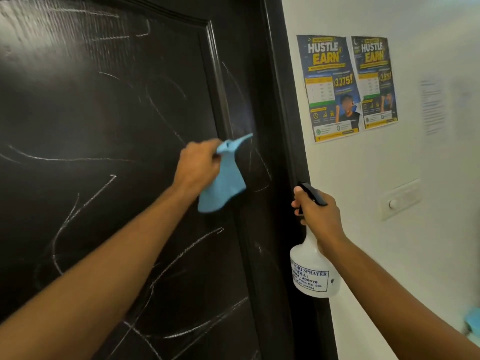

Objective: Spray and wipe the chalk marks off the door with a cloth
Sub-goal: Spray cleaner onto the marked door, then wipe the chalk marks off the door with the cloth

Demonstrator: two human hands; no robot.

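White chalk marks (85, 159) scrawl across the dark door (104, 113). The left hand (198, 165) holds a blue cloth (223, 188) against its right side, fingers curled round the bunched fabric. The right hand (318, 214) grips a white spray bottle (313, 271) by the door frame (288, 126), fingers wrapped round the black trigger head. Two posters (346, 87) hang on the white wall (415, 242).

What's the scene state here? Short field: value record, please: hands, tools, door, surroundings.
left hand: left hand grips blue cloth against the door
right hand: right hand holds spray bottle, fingers on the black trigger head
door: dark door, panelled
chalk marks: chalk marks across the panel, many not yet wiped
spray: faint mist above the cloth
wall: white wall right of the frame, two posters, switch plate
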